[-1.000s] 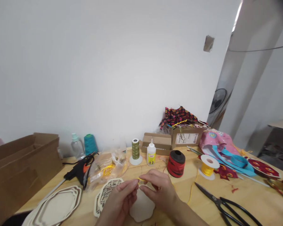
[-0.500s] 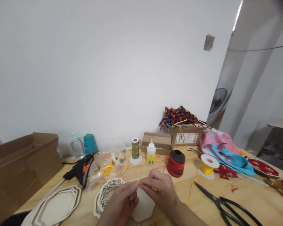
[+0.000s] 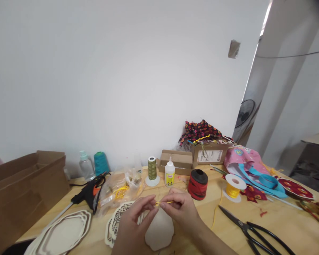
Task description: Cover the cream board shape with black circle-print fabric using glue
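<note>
Between my two hands is a short yellow cord [image 3: 157, 204] with a small loop in it. My left hand [image 3: 140, 216] pinches the loop's left side between thumb and fingertips. From the right, my right hand [image 3: 181, 209] grips the cord, and a bit of it shows above the thumb. Below them on the table lies a plain pale wooden plaque [image 3: 159, 232] with a wavy edge. A cut-out lattice panel [image 3: 116, 219] sits to its left, partly covered by my left hand.
Black scissors [image 3: 244, 226] lie at right, near a yellow cord spool [image 3: 232, 187]. A red ribbon roll [image 3: 198, 185], glue bottle [image 3: 169, 173] and olive thread cone [image 3: 152, 169] stand behind my hands. At left are a glue gun [image 3: 89, 193], stacked wooden frames [image 3: 63, 232] and a cardboard box [image 3: 29, 191].
My left fingers have opened up from a tighter curl and now pinch the cord from its left. A small loop shows between the hands. The plaque below is less covered.
</note>
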The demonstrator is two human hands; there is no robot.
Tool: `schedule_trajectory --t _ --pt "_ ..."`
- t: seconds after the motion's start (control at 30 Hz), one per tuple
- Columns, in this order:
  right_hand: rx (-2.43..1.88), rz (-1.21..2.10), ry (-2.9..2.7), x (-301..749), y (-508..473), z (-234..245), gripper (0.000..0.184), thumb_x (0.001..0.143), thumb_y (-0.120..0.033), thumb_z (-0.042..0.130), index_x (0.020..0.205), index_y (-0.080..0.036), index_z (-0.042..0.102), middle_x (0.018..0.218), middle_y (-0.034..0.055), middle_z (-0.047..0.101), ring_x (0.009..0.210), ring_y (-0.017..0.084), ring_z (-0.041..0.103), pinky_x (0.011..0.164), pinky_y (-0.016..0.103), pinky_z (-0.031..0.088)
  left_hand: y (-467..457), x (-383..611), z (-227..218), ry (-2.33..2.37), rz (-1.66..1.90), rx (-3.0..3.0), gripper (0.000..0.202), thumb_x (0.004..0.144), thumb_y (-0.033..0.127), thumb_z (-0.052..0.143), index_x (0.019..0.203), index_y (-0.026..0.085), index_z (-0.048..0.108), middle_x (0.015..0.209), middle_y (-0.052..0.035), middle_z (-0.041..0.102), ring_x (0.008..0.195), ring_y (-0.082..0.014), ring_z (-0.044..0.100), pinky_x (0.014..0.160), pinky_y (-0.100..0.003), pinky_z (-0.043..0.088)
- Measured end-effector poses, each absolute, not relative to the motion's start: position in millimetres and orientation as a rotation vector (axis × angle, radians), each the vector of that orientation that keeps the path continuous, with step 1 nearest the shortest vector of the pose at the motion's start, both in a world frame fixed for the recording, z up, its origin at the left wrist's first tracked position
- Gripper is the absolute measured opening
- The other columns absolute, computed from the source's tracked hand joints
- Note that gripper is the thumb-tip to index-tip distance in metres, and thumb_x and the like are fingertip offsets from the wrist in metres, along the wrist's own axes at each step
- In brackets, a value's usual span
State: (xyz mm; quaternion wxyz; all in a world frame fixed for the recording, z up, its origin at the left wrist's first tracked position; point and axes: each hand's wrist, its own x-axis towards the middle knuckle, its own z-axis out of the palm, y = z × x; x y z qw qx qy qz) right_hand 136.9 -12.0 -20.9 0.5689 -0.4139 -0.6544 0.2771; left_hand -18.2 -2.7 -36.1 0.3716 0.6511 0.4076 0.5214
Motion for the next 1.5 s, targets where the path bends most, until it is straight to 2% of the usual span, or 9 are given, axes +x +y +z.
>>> schedule_trajectory --t 0.27,0.43,0.6,0.87,1.03,1.33,1.5 --pt "-0.925 0.821 -1.466 135.8 -12.2 -22.7 0.011 0.062 -0.023 0.064 0.061 -0.013 0.070 0.050 -0.0021 0.044 0.045 0.008 0.035 0.042 0.021 0.026 -11.9 -20.7 -25.9 1.091 1.397 2.204 0.007 0.073 0.025 0.058 0.078 0.024 0.063 0.074 0.0000 0.067 0.069 -0.0148 0.062 0.063 -0.023 0.050" --pt "-0.903 0.844 -1.459 135.9 -11.6 -22.7 0.010 0.062 -0.023 0.065 0.062 -0.014 0.071 0.050 -0.0023 0.045 0.045 0.008 0.034 0.043 0.021 0.027 -15.3 -22.5 -20.1 0.960 1.373 2.331 0.013 0.077 0.021 0.051 0.081 0.023 0.063 0.078 -0.0034 0.066 0.072 -0.0155 0.062 0.066 -0.025 0.049" --pt "-0.908 0.869 -1.452 135.6 -12.0 -21.3 0.010 0.061 -0.023 0.066 0.063 -0.015 0.072 0.051 -0.0021 0.045 0.044 0.007 0.032 0.041 0.020 0.026 -15.7 -21.8 -16.1 0.993 1.354 2.264 0.015 0.078 0.022 0.050 0.078 0.024 0.065 0.074 -0.0017 0.066 0.068 -0.0145 0.062 0.060 -0.021 0.050" --pt "-0.912 0.858 -1.438 136.0 -13.1 -20.9 0.011 0.060 -0.026 0.066 0.064 -0.017 0.072 0.052 -0.0020 0.047 0.042 0.006 0.030 0.038 0.019 0.026 -12.6 -21.9 -19.5 0.984 1.354 2.236 0.012 0.075 0.021 0.055 0.077 0.025 0.065 0.075 0.0008 0.066 0.069 -0.0134 0.061 0.062 -0.019 0.048" --pt "-0.918 0.837 -1.450 136.0 -13.7 -20.4 0.012 0.061 -0.028 0.065 0.063 -0.017 0.072 0.051 -0.0017 0.047 0.041 0.006 0.029 0.037 0.019 0.026 -12.0 -21.7 -19.6 0.965 1.340 2.272 0.017 0.076 0.019 0.053 0.085 0.027 0.065 0.074 0.0007 0.065 0.068 -0.0138 0.061 0.060 -0.020 0.048" --pt "-0.912 0.850 -1.461 136.9 -16.6 -15.2 0.015 0.065 -0.025 0.060 0.062 -0.016 0.071 0.051 -0.0008 0.047 0.048 0.009 0.039 0.043 0.020 0.028 -11.2 -22.2 -21.1 0.965 1.381 2.309 0.014 0.074 0.018 0.055 0.081 0.025 0.065 0.073 -0.0001 0.066 0.067 -0.0140 0.061 0.060 -0.020 0.048" --pt "-0.913 0.868 -1.439 136.8 -14.5 -18.4 0.012 0.060 -0.024 0.064 0.064 -0.015 0.071 0.052 -0.0024 0.044 0.043 0.006 0.032 0.039 0.020 0.024 -9.1 -22.5 -22.6 0.937 1.384 2.346 0.018 0.074 0.016 0.055 0.085 0.025 0.065 0.071 0.0006 0.064 0.065 -0.0126 0.061 0.058 -0.018 0.048"
